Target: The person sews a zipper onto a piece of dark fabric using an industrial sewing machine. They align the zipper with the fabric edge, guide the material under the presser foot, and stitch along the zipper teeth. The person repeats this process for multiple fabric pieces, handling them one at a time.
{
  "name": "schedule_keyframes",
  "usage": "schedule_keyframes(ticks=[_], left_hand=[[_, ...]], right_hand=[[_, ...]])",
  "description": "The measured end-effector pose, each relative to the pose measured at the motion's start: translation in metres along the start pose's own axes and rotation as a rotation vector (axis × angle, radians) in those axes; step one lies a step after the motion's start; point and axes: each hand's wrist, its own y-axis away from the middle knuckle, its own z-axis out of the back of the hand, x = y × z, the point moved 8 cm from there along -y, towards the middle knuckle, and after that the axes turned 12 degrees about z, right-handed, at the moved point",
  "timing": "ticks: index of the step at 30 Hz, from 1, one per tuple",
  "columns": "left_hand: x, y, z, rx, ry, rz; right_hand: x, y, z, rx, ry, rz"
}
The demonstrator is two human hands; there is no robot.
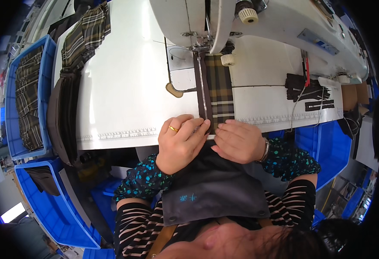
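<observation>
A white sewing machine (217, 26) has a long dark brown zipper strip (203, 86) with a silver zip running down from under its foot, beside plaid fabric (219, 86) in olive, brown and black. My left hand (183, 142) pinches the lower end of the zipper at the table's front edge, a gold ring on one finger. Just to its right, my right hand (237, 142) has its fingers together over the lower end of the plaid piece, thumb below. Dark material hangs over my lap beneath both hands.
Plaid pieces (86, 36) and a brown stack (64, 116) lie left on the white table (124, 86). Blue bins (47, 69) flank it, one holding plaid. Short dark zippers (304, 90) and red-handled snips (307, 69) lie at right, with another blue bin (327, 159) below.
</observation>
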Motion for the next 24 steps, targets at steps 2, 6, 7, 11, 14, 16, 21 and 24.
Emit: schedule_keyframes(ticks=[2, 6, 7, 11, 14, 16, 21, 24], left_hand=[[0.0, 0.0, 0.0, 0.023, -0.017, -0.018], [-0.005, -0.001, -0.001, 0.042, -0.068, -0.06], [-0.005, -0.001, 0.0, 0.055, -0.064, -0.056], [-0.004, 0.001, 0.003, 0.085, -0.024, -0.031], [0.004, 0.007, 0.01, 0.181, 0.022, -0.004], [0.035, 0.008, 0.032, 0.117, -0.168, 0.099], [0.148, 0.013, 0.156, -0.22, -0.655, 0.369], [0.198, 0.027, 0.235, -0.349, -0.894, 0.558]], right_hand=[[-0.02, -0.012, 0.007, 0.04, 0.024, 0.015], [-0.085, -0.03, -0.011, 0.157, 0.066, -0.105], [-0.095, -0.033, -0.016, 0.193, 0.057, -0.13], [-0.106, -0.025, -0.036, 0.293, 0.043, -0.173], [-0.105, -0.024, -0.034, 0.304, 0.066, -0.158], [-0.104, -0.025, -0.031, 0.292, 0.095, -0.121], [-0.103, -0.026, -0.034, 0.328, 0.108, -0.108], [-0.103, -0.027, -0.035, 0.312, 0.101, -0.078]])
